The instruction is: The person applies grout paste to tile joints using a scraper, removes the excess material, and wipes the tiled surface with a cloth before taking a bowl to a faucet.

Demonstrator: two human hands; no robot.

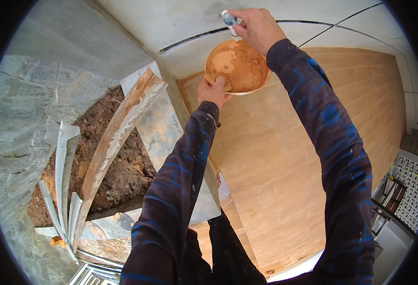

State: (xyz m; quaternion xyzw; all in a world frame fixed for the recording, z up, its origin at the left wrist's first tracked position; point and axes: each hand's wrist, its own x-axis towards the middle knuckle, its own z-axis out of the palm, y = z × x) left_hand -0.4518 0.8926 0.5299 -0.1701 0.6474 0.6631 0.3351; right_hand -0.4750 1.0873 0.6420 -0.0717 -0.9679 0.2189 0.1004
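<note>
A round bucket (pixel 254 80), its inside coated with orange-brown residue, is tilted below a small metal tap (pixel 229 20) with a bluish part on the wall. My left hand (pixel 213 91) grips the bucket's near left rim, its thumb over the edge. Closed on the tap is my right hand (pixel 259 29), thumb and fingers around its top and side. Inside the bucket a paler wet patch shows, but I cannot tell how much water it holds.
Wood-look floor tiles (pixel 275 156) spread to the right. At the left, a soil bed (pixel 126 166) has a long rusty metal strip (pixel 109 147) and several narrower pale strips across it. A low ledge (pixel 159 128) borders the bed. White wall (pixel 180 28) rises ahead.
</note>
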